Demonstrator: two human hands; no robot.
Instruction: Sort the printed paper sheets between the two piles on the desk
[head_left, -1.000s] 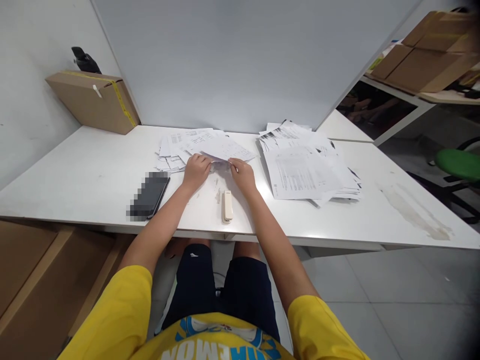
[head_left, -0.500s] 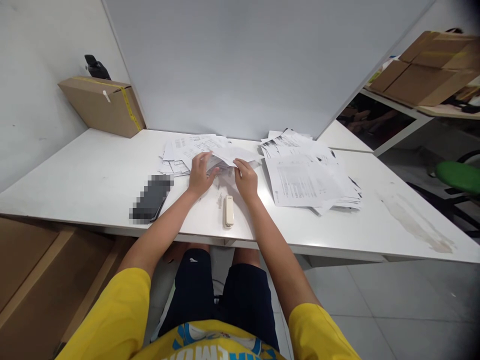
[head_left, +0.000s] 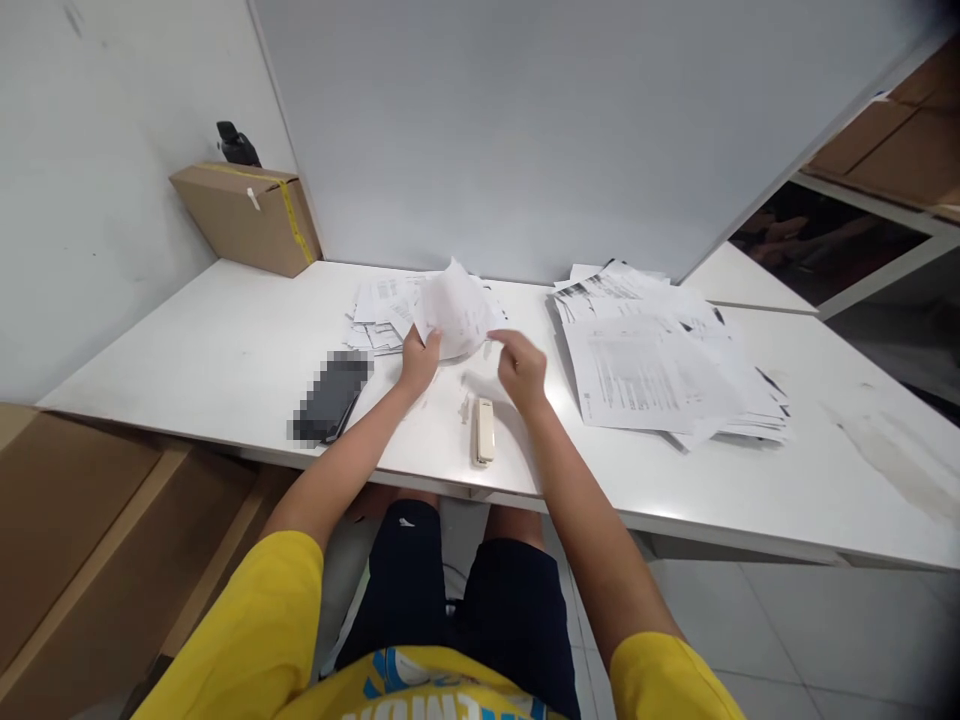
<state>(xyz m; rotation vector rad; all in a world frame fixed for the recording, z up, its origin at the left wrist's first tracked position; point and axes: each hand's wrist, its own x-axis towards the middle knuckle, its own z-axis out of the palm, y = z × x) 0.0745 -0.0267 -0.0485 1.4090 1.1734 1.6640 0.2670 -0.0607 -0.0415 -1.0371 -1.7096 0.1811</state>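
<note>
My left hand point(head_left: 421, 360) is closed on the lower left edge of some white paper point(head_left: 454, 308), which is raised and curled over a stack of papers. The printing on it is faint. At the sheet's right edge is my right hand point(head_left: 523, 368), index finger stretched toward the paper and the other fingers curled. Whether that fingertip touches the paper I cannot tell. Under the held paper lies a loose stack of printed papers point(head_left: 375, 310). A cream stapler point(head_left: 485, 432) rests on the table in front of my hands, between my forearms.
To the right spreads a larger, untidy pile of printed papers point(head_left: 637, 370). A dark, pixelated flat object point(head_left: 330, 398) lies left of my left forearm. A taped cardboard box point(head_left: 240, 222) and a black bottle point(head_left: 238, 145) stand at the back left. A grey partition point(head_left: 480, 140) borders the white table point(head_left: 217, 350).
The paper has been lifted and curled upright in my left hand. My right hand has come off its edge and moved slightly right. The whole view has shifted a little.
</note>
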